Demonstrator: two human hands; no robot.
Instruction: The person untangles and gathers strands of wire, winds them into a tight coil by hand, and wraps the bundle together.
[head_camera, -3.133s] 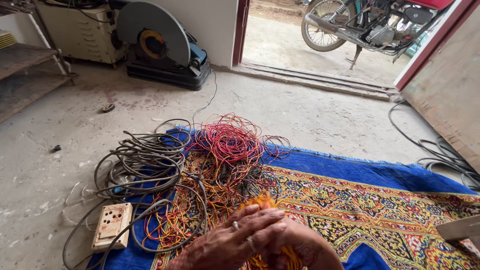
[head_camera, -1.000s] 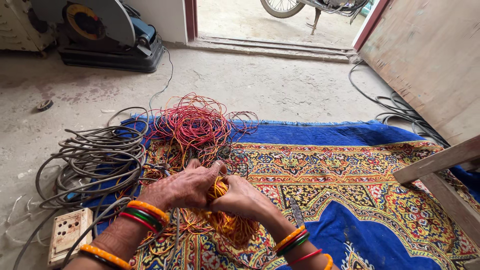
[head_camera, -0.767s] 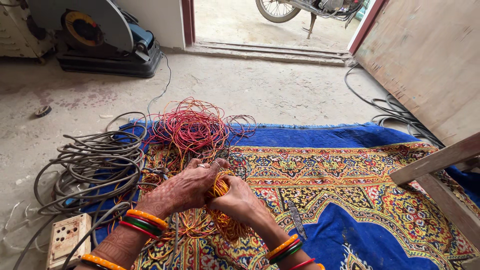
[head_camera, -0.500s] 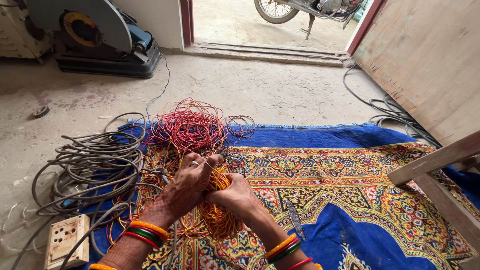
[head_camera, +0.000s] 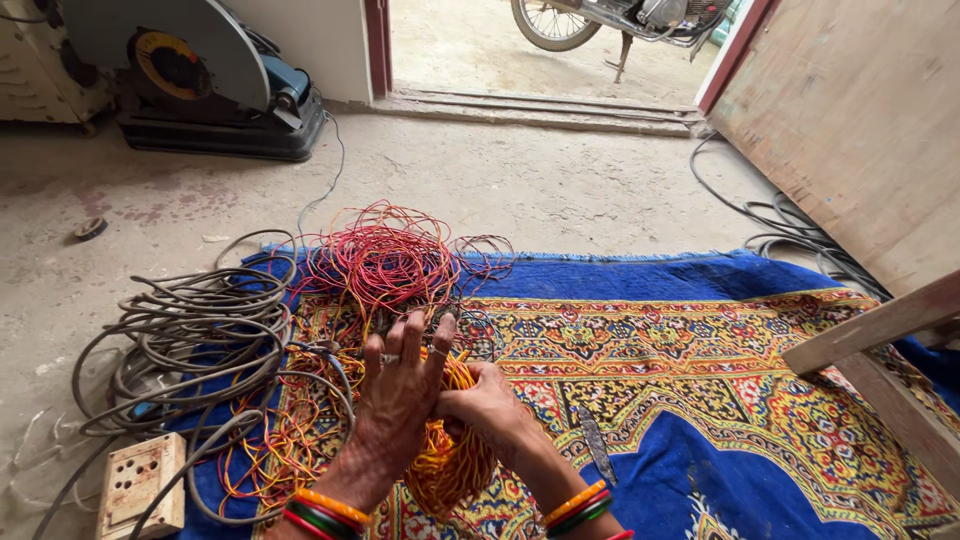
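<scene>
Left hand (head_camera: 400, 400) fingers now splayed above orange wire bundle (head_camera: 450, 465).

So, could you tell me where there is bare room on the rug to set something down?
The rug lies bare right of the hands, between the orange wire bundle and the wooden frame; a small dark tool lies there. Left of the left hand it is crowded: red wires, grey cable, socket board.
</scene>
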